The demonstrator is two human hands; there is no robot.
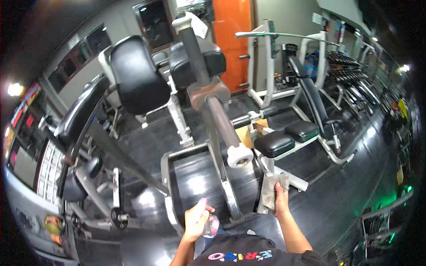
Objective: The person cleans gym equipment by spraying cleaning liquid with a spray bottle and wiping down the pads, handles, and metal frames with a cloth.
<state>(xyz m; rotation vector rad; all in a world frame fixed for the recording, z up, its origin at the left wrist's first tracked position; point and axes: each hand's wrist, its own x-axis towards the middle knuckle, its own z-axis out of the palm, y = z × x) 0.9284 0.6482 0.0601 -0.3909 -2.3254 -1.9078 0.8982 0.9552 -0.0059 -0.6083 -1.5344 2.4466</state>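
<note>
Low in the view, my left hand (195, 223) is closed around a clear spray bottle (211, 226) with a pink and white top. To its right, my right hand (281, 199) grips a grey cloth (269, 193) that hangs from the fingers. Just ahead of both hands is a gym machine with a brown bar (223, 122) ending in a white round cap (240, 155). The machine's metal frame (229, 199) stands on the floor between my hands. Beyond the cloth is a bench with black pads (274, 144).
A black padded seat (135, 75) stands at the upper left, with another machine (91, 181) below it. An inclined bench (309, 95) and a barbell rack (270, 62) are at the back right. Dumbbell racks (348, 75) line the far right. The floor (310, 213) is dark and shiny.
</note>
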